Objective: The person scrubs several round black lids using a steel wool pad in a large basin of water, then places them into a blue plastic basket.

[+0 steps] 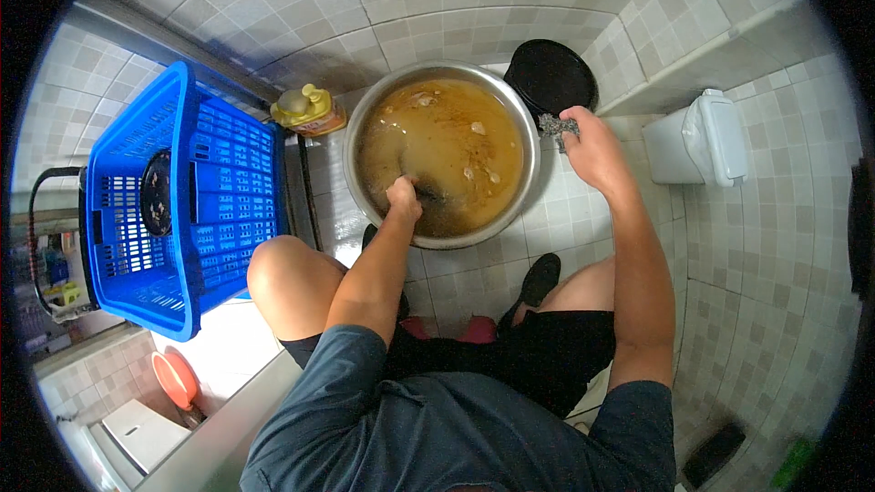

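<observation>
Our left hand is plunged into the murky brown water of the big steel basin, fingers curled under the surface around something dark that we cannot make out, so whether it truly grips is unclear. Our right hand hangs just past the basin's rim at about three o'clock, closed around a grey wire scourer. A black round pan leans against the tiled wall at one o'clock from the basin, nearly touching it. At eleven o'clock stands a yellow bottle, and farther out at nine o'clock a blue plastic crate with a dark round thing inside. A white lidded bin sits well apart at three o'clock. To scrub well, we judge it best to raise the submerged piece clear of the cloudy water, brace it against the rim, and work the scourer in short firm strokes, keeping our knees back from the splash.
</observation>
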Action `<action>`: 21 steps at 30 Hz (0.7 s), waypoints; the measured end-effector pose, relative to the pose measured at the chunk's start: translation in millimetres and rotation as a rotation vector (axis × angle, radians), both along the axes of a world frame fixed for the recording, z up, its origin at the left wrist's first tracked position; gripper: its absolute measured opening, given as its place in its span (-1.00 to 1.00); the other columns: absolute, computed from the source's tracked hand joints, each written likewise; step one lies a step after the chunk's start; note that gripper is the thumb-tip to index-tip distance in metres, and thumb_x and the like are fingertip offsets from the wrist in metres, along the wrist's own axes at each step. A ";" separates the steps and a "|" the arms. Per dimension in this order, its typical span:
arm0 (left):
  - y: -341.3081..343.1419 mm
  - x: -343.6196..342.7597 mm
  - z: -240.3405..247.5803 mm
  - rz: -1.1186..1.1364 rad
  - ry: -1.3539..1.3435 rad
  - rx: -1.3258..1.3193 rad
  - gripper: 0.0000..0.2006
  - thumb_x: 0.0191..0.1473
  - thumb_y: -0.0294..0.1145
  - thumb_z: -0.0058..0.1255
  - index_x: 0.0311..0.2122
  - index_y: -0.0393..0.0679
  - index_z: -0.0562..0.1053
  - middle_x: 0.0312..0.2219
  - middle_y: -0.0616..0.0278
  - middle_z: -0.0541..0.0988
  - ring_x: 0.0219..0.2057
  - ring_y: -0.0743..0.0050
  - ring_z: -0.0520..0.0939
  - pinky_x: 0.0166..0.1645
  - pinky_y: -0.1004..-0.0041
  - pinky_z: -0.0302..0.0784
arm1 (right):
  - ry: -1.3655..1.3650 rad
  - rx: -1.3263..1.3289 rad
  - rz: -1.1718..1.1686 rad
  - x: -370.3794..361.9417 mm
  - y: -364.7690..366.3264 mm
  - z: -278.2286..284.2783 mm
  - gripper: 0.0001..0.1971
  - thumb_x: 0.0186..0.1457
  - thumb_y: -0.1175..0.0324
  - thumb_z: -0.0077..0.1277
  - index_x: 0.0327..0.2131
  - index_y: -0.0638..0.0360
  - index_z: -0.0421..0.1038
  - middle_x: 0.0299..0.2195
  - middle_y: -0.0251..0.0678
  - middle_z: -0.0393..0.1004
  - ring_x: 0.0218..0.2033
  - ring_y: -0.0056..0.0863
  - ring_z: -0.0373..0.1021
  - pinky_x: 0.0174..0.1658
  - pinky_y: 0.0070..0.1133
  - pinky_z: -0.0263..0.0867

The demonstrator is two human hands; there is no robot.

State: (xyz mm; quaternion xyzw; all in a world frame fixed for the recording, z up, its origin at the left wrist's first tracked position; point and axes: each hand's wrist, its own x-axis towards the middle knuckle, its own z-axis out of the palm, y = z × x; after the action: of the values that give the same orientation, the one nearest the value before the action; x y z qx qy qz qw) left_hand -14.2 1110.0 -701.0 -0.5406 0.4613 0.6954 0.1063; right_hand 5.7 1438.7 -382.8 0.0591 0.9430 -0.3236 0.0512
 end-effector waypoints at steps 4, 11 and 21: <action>52.7 3.0 28.2 -0.132 -0.014 0.114 -0.69 0.03 -0.38 -0.06 -0.09 -0.24 0.37 -0.01 0.02 0.37 -0.03 0.04 0.42 -0.01 -0.06 0.32 | 0.033 0.089 -0.038 9.3 29.1 -13.0 -0.71 0.11 0.46 -0.02 -0.07 0.26 0.38 -0.15 0.03 0.49 -0.10 -0.05 0.42 -0.01 -0.34 0.30; 44.5 -12.9 53.8 -0.136 0.176 0.216 -0.70 0.06 -0.32 -0.05 -0.13 -0.26 0.39 -0.22 -0.01 0.46 -0.31 0.11 0.50 -0.19 0.16 0.51 | 0.045 0.074 -0.009 6.0 26.5 -16.3 -0.70 0.09 0.47 -0.01 -0.07 0.24 0.39 -0.14 0.04 0.49 -0.09 -0.02 0.42 -0.02 -0.34 0.30; 11.8 -79.8 254.7 -0.973 0.488 -0.276 -0.63 0.03 -0.25 0.07 -0.16 -0.36 0.50 -0.23 -0.01 0.51 -0.29 0.18 0.55 -0.28 0.20 0.55 | 0.174 0.085 0.089 -4.5 12.1 -28.5 -0.71 0.06 0.45 -0.02 -0.10 0.20 0.41 -0.18 0.05 0.51 -0.10 0.05 0.42 -0.03 -0.26 0.32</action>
State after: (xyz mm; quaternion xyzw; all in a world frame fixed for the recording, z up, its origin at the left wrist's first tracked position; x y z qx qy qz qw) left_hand -94.1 1121.8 -446.3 -0.0976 0.7555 0.6043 0.2335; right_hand 1.2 1450.7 -411.3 -0.0090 0.9584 -0.2847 -0.0189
